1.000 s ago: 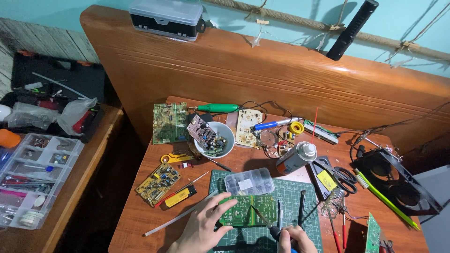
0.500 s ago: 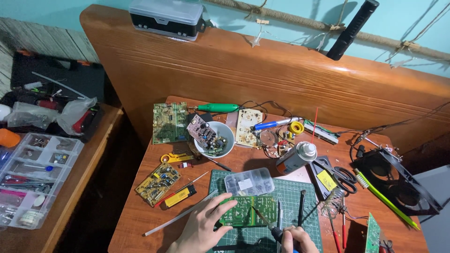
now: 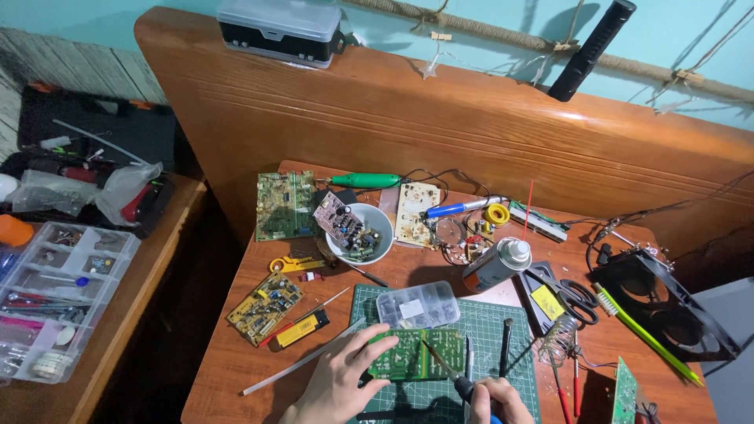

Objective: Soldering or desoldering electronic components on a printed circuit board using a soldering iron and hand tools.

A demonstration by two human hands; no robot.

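Observation:
My left hand [image 3: 339, 381] presses on the left edge of a green circuit board [image 3: 416, 355] that lies on a green cutting mat [image 3: 487, 334] at the near edge of the wooden table. My right hand [image 3: 496, 398] grips a soldering iron [image 3: 446, 371] with a dark handle; its metal tip rests on the middle of the board. A clear plastic parts box [image 3: 418, 304] sits just behind the board on the mat.
A white bowl [image 3: 369, 228] with boards, several loose circuit boards [image 3: 284, 206], a spray can [image 3: 495, 264], scissors [image 3: 572, 292], a coiled iron stand [image 3: 559, 339] and a black fan [image 3: 661, 302] crowd the table. A wooden headboard [image 3: 471, 133] rises behind. A clear organiser [image 3: 55, 290] lies left.
The soldering iron tip has swung from upright near the board's right edge to slant left onto the board's middle. My left hand has stayed on the board.

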